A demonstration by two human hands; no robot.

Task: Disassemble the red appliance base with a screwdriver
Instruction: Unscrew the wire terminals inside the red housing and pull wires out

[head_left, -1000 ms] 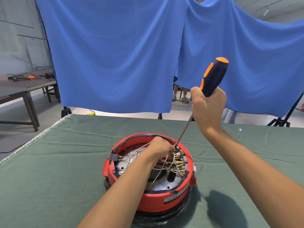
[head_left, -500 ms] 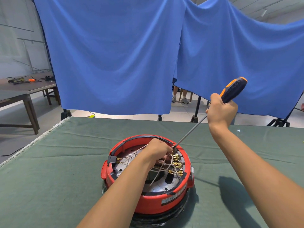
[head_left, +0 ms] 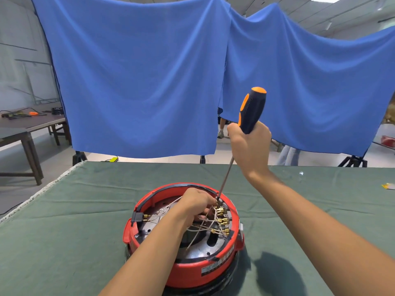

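Wrapped tight around the lower part of the screwdriver (head_left: 250, 116) handle, my right hand (head_left: 249, 144) holds the tool nearly upright, its orange-tipped end leaning a little right and away from me. From that fist the long shaft runs down and to the left, and its tip meets the far inner edge of the red appliance base (head_left: 183, 238), at the top of the row of brass terminals (head_left: 222, 221). So the shaft's line is steep, and the work lies below and left of my grip. My left hand (head_left: 195, 207) is nearer: it sits inside the open base, fingers curled among the pale wires (head_left: 203, 227) just beside the tip; whether it pinches one I cannot tell. That base rests on the green table cloth (head_left: 64, 231), in front of me.
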